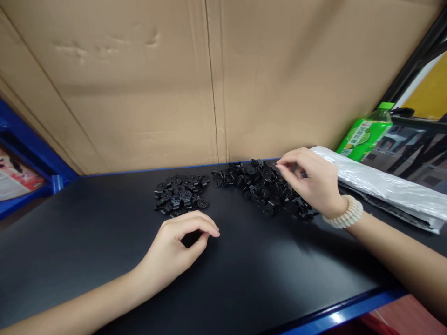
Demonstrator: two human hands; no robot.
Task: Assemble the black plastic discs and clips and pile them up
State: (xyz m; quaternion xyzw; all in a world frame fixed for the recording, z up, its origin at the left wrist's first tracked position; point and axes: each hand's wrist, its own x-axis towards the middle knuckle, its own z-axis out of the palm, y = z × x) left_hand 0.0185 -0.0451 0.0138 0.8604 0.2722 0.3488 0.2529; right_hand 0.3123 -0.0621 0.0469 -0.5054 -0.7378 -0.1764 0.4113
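My left hand (179, 244) rests low over the black tabletop, thumb and forefinger curled together in a loose pinch; whatever is between them, if anything, is too small to tell. Just beyond it lies a smaller pile of black plastic parts (179, 193) with round, perforated discs. My right hand (310, 179), with a pale beaded coil band (345, 212) on its wrist, hovers at the right side of a larger, looser heap of similar black parts (263, 186). Its thumb and forefinger are closed at the tips, and I cannot make out anything in them.
A tall cardboard sheet (157, 93) stands along the table's back edge. At the right lie a white plastic-wrapped packet (384, 186) and a leaning green-labelled bottle (366, 135). Blue metal framing (38, 153) stands at the left; a blue edge (342, 316) borders the table's front.
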